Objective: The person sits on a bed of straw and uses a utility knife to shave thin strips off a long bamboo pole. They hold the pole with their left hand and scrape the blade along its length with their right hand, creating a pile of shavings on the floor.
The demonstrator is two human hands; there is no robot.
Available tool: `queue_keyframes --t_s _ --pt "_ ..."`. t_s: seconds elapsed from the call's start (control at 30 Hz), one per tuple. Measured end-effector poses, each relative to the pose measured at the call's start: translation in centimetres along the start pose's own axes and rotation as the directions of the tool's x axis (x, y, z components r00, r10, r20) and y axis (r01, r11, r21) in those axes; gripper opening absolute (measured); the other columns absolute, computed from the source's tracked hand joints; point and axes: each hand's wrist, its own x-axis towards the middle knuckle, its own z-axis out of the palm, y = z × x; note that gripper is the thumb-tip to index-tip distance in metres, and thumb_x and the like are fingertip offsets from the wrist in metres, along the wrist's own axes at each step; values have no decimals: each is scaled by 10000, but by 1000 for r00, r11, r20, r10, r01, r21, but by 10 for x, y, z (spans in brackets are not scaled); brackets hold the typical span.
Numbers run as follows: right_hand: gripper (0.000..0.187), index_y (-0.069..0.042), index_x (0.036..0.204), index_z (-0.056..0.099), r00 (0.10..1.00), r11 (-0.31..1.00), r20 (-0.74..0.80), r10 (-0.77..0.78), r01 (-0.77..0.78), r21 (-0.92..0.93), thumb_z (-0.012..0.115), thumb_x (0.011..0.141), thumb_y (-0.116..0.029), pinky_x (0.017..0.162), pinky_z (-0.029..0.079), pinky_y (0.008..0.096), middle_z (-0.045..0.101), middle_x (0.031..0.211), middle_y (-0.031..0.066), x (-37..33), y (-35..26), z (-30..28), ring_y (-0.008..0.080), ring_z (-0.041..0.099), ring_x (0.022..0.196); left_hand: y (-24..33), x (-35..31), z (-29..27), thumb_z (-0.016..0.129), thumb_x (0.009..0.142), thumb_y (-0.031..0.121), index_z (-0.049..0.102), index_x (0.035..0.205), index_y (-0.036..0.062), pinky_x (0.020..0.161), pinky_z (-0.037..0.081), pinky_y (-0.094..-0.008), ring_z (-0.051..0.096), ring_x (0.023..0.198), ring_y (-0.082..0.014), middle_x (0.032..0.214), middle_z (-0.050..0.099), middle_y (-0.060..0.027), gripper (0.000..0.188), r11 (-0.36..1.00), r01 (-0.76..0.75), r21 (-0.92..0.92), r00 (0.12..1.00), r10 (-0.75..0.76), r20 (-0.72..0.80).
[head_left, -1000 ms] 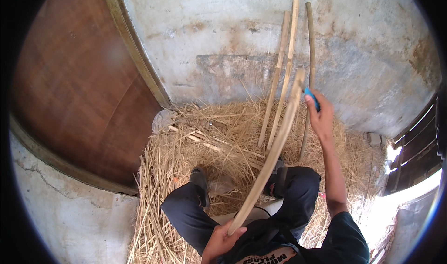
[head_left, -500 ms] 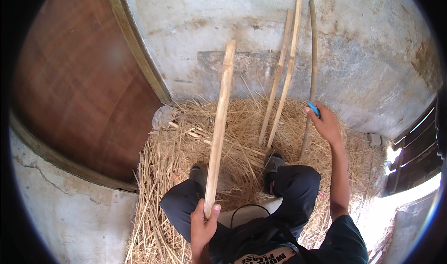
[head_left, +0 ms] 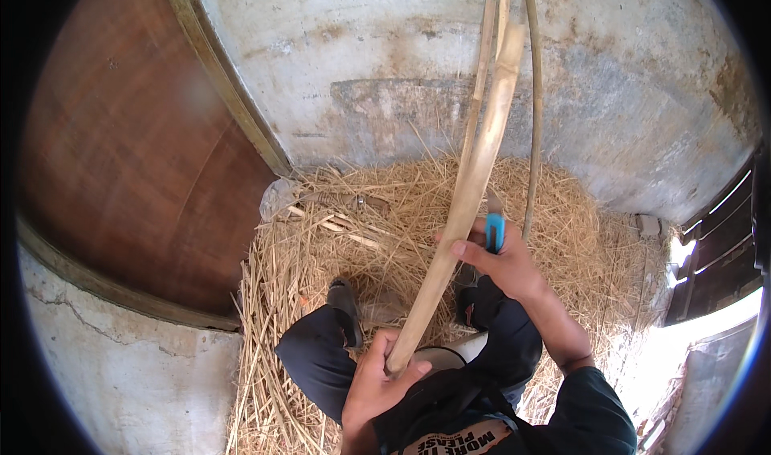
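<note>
A long split bamboo strip [head_left: 482, 162] slants up and to the right in front of me. My left hand [head_left: 377, 384] is closed around its near end, close to my lap. Further up, my right hand [head_left: 507, 269] pinches the same strip between thumb and fingers. That hand also keeps a knife with a light blue handle [head_left: 495, 234] tucked in its fingers. The knife's blade points away from me, just right of the strip and apart from it.
Two more bamboo strips, one at the left [head_left: 484, 69], and a darker round stick [head_left: 536, 93] lean on the stained wall [head_left: 385, 21]. Straw and shavings [head_left: 578, 206] cover the floor around my shoes. A brown door panel [head_left: 136, 158] stands left.
The strip has swung from nearly upright to a rightward tilt. My right hand has come in from the right and taken hold of it, knife still in hand.
</note>
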Motion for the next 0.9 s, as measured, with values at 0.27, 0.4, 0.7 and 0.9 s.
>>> queue_keyframes --t_s 0.27,0.4,0.7,0.9 --pt "202 33 1171 748 988 997 -150 40 -31 67 746 1040 -121 794 528 262 740 959 10 -4 -22 -10 73 657 883 -9 -14 -10 889 937 176 628 1219 -3 697 550 -290 684 777 -95 891 740 -71 424 995 61 79 998 -60 -15" --pt "291 26 1240 671 980 992 -161 -115 105 -66 708 1064 -203 795 521 279 717 953 18 -10 -18 -13 105 655 857 -6 -15 -8 776 1029 119 612 1095 13 556 439 -223 561 603 -32 728 625 18 206 999 13 53 999 -11 -50" --pt "428 -31 1257 667 868 715 105 -485 463 -524 762 1005 -364 655 556 392 680 875 116 -54 40 20 307 684 708 10 1 -8 750 1034 135 599 1057 28 583 384 -209 476 667 -9 766 567 62 186 997 -49 60 994 55 -96" --pt "400 -128 1241 770 808 559 345 -477 582 -591 818 920 -362 540 497 386 602 758 30 -52 34 32 238 644 625 17 9 3 753 1023 118 630 1096 18 593 376 -207 452 702 -5 786 569 77 174 998 -64 14 973 65 -223"
